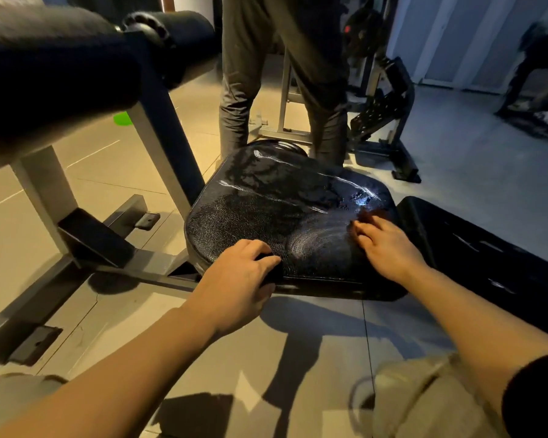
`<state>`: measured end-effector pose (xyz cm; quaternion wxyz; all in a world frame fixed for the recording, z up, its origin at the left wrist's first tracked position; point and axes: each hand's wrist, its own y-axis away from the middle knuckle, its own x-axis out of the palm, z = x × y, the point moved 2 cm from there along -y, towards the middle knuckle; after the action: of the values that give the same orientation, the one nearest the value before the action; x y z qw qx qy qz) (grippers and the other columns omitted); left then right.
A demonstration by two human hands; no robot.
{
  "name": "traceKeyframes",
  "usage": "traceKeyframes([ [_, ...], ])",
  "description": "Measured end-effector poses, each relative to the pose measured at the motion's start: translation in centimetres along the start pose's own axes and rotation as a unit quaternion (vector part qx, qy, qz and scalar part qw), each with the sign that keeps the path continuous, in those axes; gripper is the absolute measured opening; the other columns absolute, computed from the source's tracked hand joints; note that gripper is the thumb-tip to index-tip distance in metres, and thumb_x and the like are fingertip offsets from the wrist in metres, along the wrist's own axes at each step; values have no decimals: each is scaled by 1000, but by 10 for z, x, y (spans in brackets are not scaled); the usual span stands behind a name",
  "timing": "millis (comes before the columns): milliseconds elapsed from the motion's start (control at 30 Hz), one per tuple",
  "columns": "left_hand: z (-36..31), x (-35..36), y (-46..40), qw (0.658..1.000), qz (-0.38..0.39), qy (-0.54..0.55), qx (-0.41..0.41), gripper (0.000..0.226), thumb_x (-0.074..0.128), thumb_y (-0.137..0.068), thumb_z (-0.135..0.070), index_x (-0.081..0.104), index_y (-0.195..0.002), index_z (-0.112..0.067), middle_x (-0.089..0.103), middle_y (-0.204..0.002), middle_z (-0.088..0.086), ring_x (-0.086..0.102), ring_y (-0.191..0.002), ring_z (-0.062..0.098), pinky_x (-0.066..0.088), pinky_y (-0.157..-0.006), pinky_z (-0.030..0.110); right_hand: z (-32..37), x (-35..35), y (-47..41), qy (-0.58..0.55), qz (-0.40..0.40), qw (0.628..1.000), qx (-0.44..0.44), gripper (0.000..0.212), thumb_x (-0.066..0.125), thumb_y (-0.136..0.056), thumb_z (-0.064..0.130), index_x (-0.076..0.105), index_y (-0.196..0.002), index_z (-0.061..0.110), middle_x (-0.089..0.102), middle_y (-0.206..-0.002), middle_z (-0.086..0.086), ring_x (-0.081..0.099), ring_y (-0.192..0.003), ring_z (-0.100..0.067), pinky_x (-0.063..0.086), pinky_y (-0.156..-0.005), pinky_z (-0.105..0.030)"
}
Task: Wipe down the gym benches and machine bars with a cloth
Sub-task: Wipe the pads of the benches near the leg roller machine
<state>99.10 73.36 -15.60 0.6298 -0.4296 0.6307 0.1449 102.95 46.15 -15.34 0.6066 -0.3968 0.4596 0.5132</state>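
Left hand (238,273) grips the near-left edge of the black seat pad (282,210), fingers curled over it. Right hand (386,245) lies on the pad's right side, fingers bent; whether it holds a cloth is unclear.

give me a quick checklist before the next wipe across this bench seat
1. Cloth in hand: cannot tell. The right hand lies on the seat pad with something dark and blurred at its fingertips; no cloth shows clearly.
2. Seat steadied: ok. The left hand grips the pad's near edge.
3. Area covered: not ok. Wipe streaks show near the right hand only; the far half looks patchy.
4. Room at the far end: not ok. A standing person's legs are right behind the pad.
5. Back pad: cannot tell whether it is wiped.
6. Roller pads above on the left: cannot tell.
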Motion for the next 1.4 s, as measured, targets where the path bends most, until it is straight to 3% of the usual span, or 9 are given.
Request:
traceKeyframes([
  [267, -23, 17, -26, 999, 8, 3, 39, 42, 56, -77, -32, 67, -112, -11, 61, -110, 8, 56, -102, 30, 52, -85, 41, 47, 11, 54, 7, 7, 980, -200, 41, 43, -103, 27, 45, -144, 29, 21, -161, 7, 6, -150, -16, 8, -119, -27],
  [433, -33, 29, -39, 998, 2, 26, 51, 40, 65, -74, -29, 69, -109, -10, 63, -105, 5, 59, -96, 28, 55, -80, 37, -4, -3, 11, -10, -2, 997, -79, 39, 43, -103, 28, 49, -141, 32, 29, -158, 3, 18, -147, -22, 15, -120, -43],
  [533, -34, 34, -50, 998, -3, 36, 61, 39, 64, -76, -29, 69, -110, -10, 63, -106, 5, 59, -98, 28, 55, -82, 38, -25, -10, 18, -25, -1, 1000, -13, 41, 43, -103, 26, 46, -143, 30, 26, -160, 0, 14, -148, -24, 11, -122, -41],
  [700, -41, 40, -70, 996, -11, 49, 76, 40, 46, -84, -39, 69, -104, -14, 62, -105, 2, 56, -101, 25, 50, -86, 37, 4, -1, 52, -3, 10, 992, -125, 42, 42, -103, 31, 44, -144, 31, 20, -161, 9, 6, -149, -16, 6, -119, -28],
  [800, -42, 45, -79, 996, -17, 61, 66, 38, 51, -83, -37, 69, -107, -13, 62, -109, 3, 56, -104, 25, 51, -89, 38, 6, -2, 26, -18, 35, 989, -146, 42, 42, -103, 34, 42, -144, 36, 23, -160, 8, 13, -147, -18, 13, -121, -34],
  [933, -37, 44, -81, 996, -13, 53, 66, 42, 49, -85, -41, 70, -107, -13, 62, -110, 3, 56, -105, 25, 51, -89, 36, -23, -4, -22, -9, 10, 998, -59, 44, 35, -103, 42, 36, -147, 39, 21, -161, 2, 17, -147, -23, 15, -120, -45],
  [1100, -19, 36, -85, 998, -21, 32, 57, 33, 57, -81, -34, 71, -104, -13, 62, -111, 3, 55, -105, 26, 51, -89, 38, -33, -5, -28, -39, -5, 999, 35, 44, 35, -104, 41, 37, -148, 36, 20, -161, 1, 16, -147, -25, 18, -119, -41],
  [1300, 4, 33, -91, 999, -32, 7, 23, 31, 65, -84, -30, 70, -109, -14, 62, -113, 3, 53, -110, 26, 49, -93, 37, 26, 10, -9, -28, 8, 985, -171, 42, 39, -103, 40, 43, -144, 38, 23, -160, 8, 14, -147, -18, 17, -120, -36],
  [1400, 6, 38, -97, 1000, -23, 5, 8, 33, 64, -84, -32, 70, -110, -12, 63, -112, 4, 54, -109, 27, 48, -94, 38, 18, 6, -26, -23, 1, 982, -188, 41, 41, -102, 41, 44, -143, 39, 27, -158, 8, 20, -145, -17, 24, -118, -39],
])
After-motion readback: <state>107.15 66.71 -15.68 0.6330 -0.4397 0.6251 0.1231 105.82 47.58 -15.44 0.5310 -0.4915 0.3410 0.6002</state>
